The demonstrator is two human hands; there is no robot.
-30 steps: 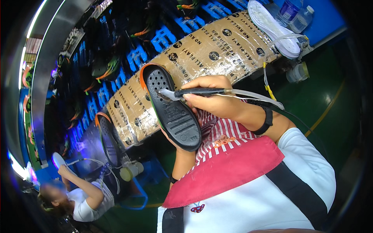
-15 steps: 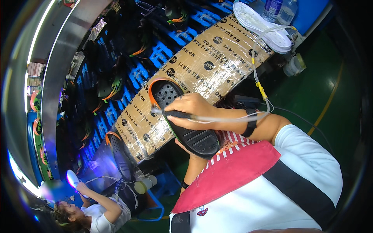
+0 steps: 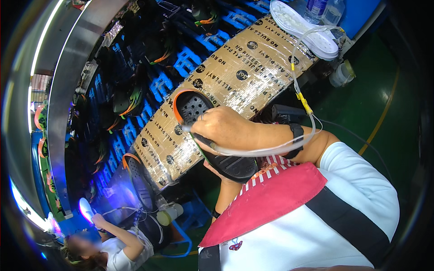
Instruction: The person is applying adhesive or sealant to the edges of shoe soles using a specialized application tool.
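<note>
A black shoe sole (image 3: pixel 233 168) with a row of holes and an orange edge at its far end lies tilted before me, its far end over the cardboard-covered bench (image 3: pixel 253 67). My left hand (image 3: pixel 218 170) grips it from below at its left side, most of the fingers hidden underneath. Closed around a black-handled brush (image 3: pixel 203 140) is my right hand (image 3: pixel 221 128), lying over the middle of the sole. The brush tip is at the sole's left edge, where the orange ends. A clear tube (image 3: pixel 271 149) runs from the handle back along my right forearm.
Blue racks (image 3: pixel 186 63) carrying dark shoe parts run beyond the bench. At the upper right stand a white sole (image 3: pixel 303 29) and bottles (image 3: pixel 332 13). A cup (image 3: pixel 342 74) hangs by the bench end. Lower left, a co-worker's hand (image 3: pixel 98 221) holds a pale sole.
My right hand has rolled over, its knuckles higher, and the brush handle slants more steeply. The brush tip has shifted slightly right along the sole's edge. My left hand keeps its hold.
</note>
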